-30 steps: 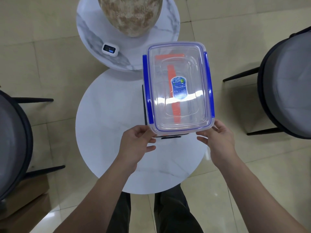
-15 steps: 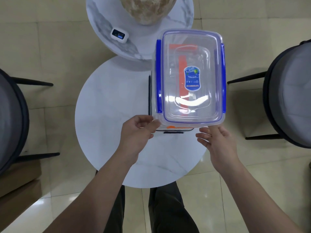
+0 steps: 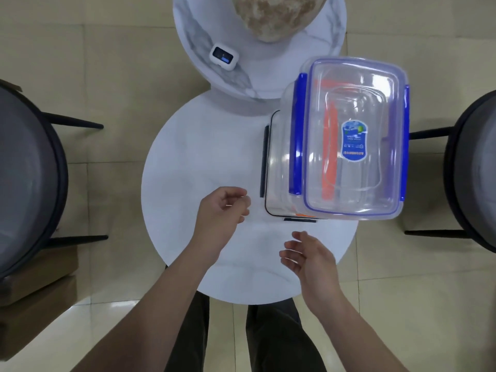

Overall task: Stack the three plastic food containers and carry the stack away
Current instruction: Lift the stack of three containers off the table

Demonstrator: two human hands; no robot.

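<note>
A clear container with blue clips [image 3: 351,140] tops a stack on the right side of the round white table [image 3: 193,162]. Through it an orange-clipped container [image 3: 328,146] shows, and under both a black-trimmed container [image 3: 271,167] peeks out at the left and front. My left hand [image 3: 222,213] hovers just left of the stack's near corner, fingers loosely curled and holding nothing. My right hand [image 3: 308,256] is below the stack over the table's front, palm turned inward, fingers apart, empty. Neither hand touches the stack.
A smaller marble table [image 3: 204,28] stands behind, carrying a white device [image 3: 224,56] and a round brown stone-like object [image 3: 279,14]. Dark round chairs sit at left [image 3: 24,178] and right [image 3: 475,162]. A cardboard box [image 3: 35,299] lies on the floor at lower left.
Both hands let go of the blue-clipped container and drew back toward me. It now rests on the stack. The view shifted, putting the stack further right.
</note>
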